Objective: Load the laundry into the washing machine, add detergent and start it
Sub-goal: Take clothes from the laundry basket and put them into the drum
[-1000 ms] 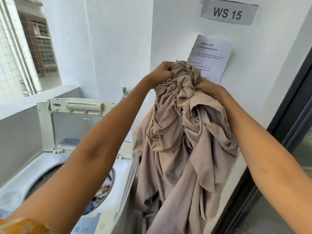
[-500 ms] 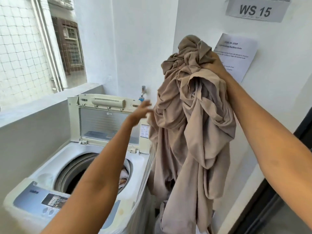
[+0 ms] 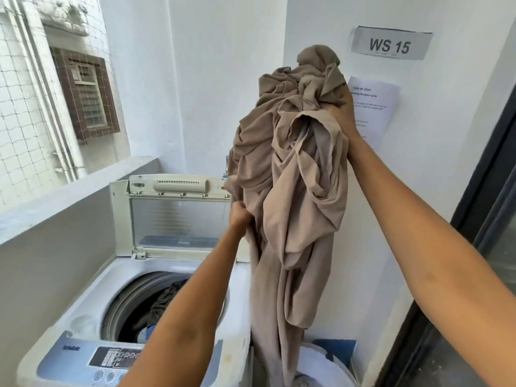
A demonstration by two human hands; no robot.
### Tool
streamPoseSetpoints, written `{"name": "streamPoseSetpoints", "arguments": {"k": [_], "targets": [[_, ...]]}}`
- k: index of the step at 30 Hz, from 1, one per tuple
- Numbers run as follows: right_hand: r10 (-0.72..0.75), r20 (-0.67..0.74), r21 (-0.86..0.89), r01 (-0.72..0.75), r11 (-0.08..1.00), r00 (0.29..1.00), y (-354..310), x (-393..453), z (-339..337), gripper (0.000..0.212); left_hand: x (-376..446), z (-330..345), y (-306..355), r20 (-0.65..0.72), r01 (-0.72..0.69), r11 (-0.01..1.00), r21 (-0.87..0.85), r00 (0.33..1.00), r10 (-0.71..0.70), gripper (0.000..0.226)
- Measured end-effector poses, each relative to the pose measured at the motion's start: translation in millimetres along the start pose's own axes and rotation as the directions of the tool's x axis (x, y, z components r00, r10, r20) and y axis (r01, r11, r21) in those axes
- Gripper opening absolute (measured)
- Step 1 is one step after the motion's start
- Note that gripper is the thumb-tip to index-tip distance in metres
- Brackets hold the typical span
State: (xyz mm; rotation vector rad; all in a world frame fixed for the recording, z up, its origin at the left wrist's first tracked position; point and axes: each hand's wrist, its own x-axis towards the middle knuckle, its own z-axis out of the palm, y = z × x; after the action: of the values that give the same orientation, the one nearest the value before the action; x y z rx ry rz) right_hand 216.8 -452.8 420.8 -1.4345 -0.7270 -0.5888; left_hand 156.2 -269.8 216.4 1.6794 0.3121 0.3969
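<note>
A large bunched beige cloth (image 3: 296, 174) hangs high in front of the white wall, to the right of the top-load washing machine (image 3: 83, 311). My right hand (image 3: 344, 113) grips the cloth's top bundle, raised near the paper notice. My left hand (image 3: 239, 213) grips a fold on the cloth's left edge, lower down, in front of the raised lid (image 3: 178, 216). The drum (image 3: 156, 305) is open and holds dark and blue clothes. The cloth's tail trails down beside the machine into a basket (image 3: 326, 364).
The control panel (image 3: 111, 358) faces me at the machine's front. A grey ledge (image 3: 69, 188) and netted window lie to the left. A "WS 15" sign (image 3: 391, 46) and paper notice (image 3: 374, 107) are on the wall; a dark door frame (image 3: 474, 219) stands right.
My left hand let go of the top of the cloth, dropped and now grips its lower left edge. My right hand lifted the bundle higher. The view shifted down toward the machine.
</note>
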Motion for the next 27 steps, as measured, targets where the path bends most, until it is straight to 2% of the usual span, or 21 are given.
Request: {"name": "streamPoseSetpoints", "arguments": {"k": [3,5,8,12,16,21,25,27], "targets": [[-0.01,-0.06,-0.059,0.007,0.998,0.998,-11.9,-13.2,-0.1,0.048,15.3,-31.5,23.5,-0.072,-0.06,0.982,-0.181,0.996,0.048,0.016],[-0.025,-0.075,-0.122,0.016,0.992,0.997,-17.8,-23.6,12.2,0.051,22.7,-55.7,54.4,-0.141,-0.118,0.973,-0.2,0.986,0.091,0.027],[-0.025,-0.141,-0.23,-0.008,0.973,0.99,-17.0,-39.0,41.9,0.053,22.9,-98.6,99.1,-0.189,-0.186,0.96,-0.21,0.971,0.147,0.026],[-0.033,-0.184,-0.226,-0.01,0.974,0.982,-17.4,-62.8,101.0,0.06,18.5,-163.4,117.9,-0.303,-0.238,0.95,-0.203,0.938,0.17,0.018],[-0.106,-0.152,-0.19,0.077,0.979,0.983,-22.9,-87.3,170.5,0.056,16.4,-216.1,111.6,-0.384,-0.297,0.914,-0.275,0.906,0.179,0.01],[-0.229,-0.049,-0.218,0.214,0.952,0.972,-26.7,-92.0,233.3,0.048,12.0,-255.1,98.9,-0.41,-0.321,0.902,-0.289,0.893,0.186,0.031],[-0.214,0.025,-0.226,0.214,0.95,0.977,-10.5,-99.9,259.8,0.043,19.3,-273.3,64.2,-0.401,-0.237,0.922,-0.307,0.911,0.1,0.032],[-0.171,0.089,-0.247,0.188,0.951,0.981,12.4,-113.1,266.4,0.044,26.3,-279.4,32.7,-0.381,-0.164,0.954,-0.252,0.923,0.059,0.033]]}}
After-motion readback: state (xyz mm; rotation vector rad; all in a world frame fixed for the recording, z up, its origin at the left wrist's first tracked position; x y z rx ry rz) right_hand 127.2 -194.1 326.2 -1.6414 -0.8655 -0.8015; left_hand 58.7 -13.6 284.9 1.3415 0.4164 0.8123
